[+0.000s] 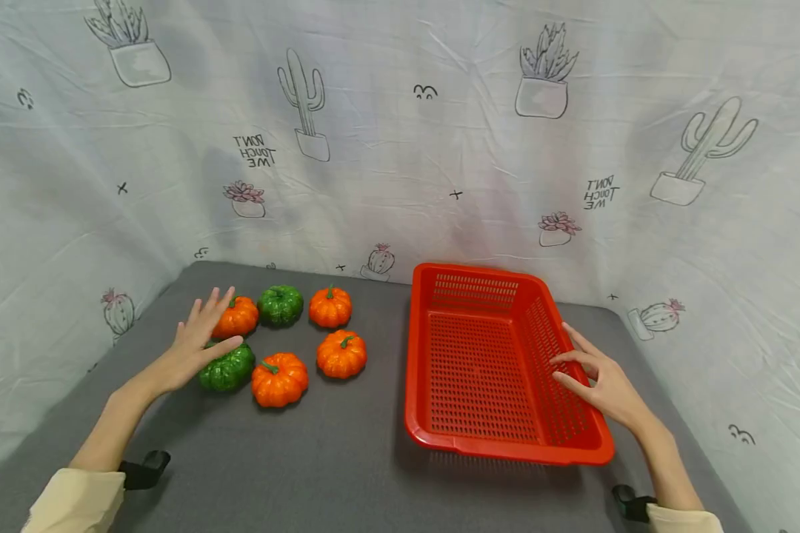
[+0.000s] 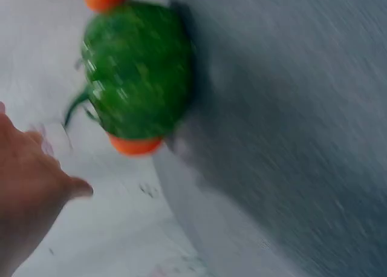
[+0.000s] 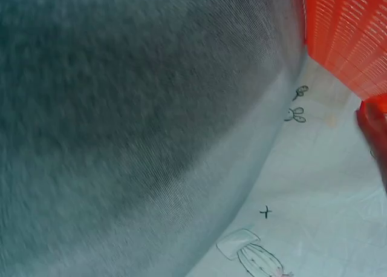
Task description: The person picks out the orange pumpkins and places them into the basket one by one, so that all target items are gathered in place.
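Well, pumpkins (image 1: 280, 380) near left hand (image 1: 190, 349), basket (image 1: 483, 377) near right hand (image 1: 608, 386).

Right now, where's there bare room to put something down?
The grey table is bare between the orange pumpkins and the red basket, and in front of the pumpkins. So is the basket's floor. It's crowded at left, where green pumpkins and orange ones bunch near the left hand, and at the basket's right rim, by the right hand.
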Available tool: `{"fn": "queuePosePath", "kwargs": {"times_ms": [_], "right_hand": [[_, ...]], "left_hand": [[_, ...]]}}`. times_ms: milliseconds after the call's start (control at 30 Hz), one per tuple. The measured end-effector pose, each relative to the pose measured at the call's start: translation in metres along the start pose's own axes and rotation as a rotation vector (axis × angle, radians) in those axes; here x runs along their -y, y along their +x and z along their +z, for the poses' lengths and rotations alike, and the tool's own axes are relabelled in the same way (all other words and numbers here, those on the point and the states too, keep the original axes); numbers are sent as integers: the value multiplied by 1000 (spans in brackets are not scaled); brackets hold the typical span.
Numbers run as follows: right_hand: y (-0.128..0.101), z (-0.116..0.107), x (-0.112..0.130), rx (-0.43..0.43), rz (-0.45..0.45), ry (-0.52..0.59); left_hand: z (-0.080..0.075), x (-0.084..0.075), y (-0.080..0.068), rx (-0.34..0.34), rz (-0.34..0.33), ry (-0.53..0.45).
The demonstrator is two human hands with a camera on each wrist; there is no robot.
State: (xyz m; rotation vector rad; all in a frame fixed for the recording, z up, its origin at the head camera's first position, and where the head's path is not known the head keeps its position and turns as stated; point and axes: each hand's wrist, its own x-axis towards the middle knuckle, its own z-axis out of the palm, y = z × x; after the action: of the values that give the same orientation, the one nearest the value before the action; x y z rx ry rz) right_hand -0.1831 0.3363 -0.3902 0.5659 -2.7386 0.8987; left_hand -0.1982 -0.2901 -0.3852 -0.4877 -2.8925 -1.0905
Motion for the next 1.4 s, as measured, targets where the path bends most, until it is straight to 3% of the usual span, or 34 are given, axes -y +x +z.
{"fn": "queuePosePath", "kwargs": {"times_ms": [133, 333, 567, 900, 1233, 1400], "right_hand": [[0, 5, -4, -35, -24, 62], [0, 6, -6, -72, -87, 124], [-1, -3, 29, -90, -84, 113], [0, -2, 28, -94, -85, 120], [0, -2, 29, -96, -87, 115], [-1, -1, 28, -94, -87, 119]], "left_hand": [[-12, 16, -13, 12, -10, -151], [-26, 43, -28, 22, 55, -353], [-30, 65, -31, 63, 63, -513], [-23, 68, -26, 196, 208, -700], [-17, 55, -23, 209, 194, -762], [-14, 45, -24, 165, 180, -690]]}}
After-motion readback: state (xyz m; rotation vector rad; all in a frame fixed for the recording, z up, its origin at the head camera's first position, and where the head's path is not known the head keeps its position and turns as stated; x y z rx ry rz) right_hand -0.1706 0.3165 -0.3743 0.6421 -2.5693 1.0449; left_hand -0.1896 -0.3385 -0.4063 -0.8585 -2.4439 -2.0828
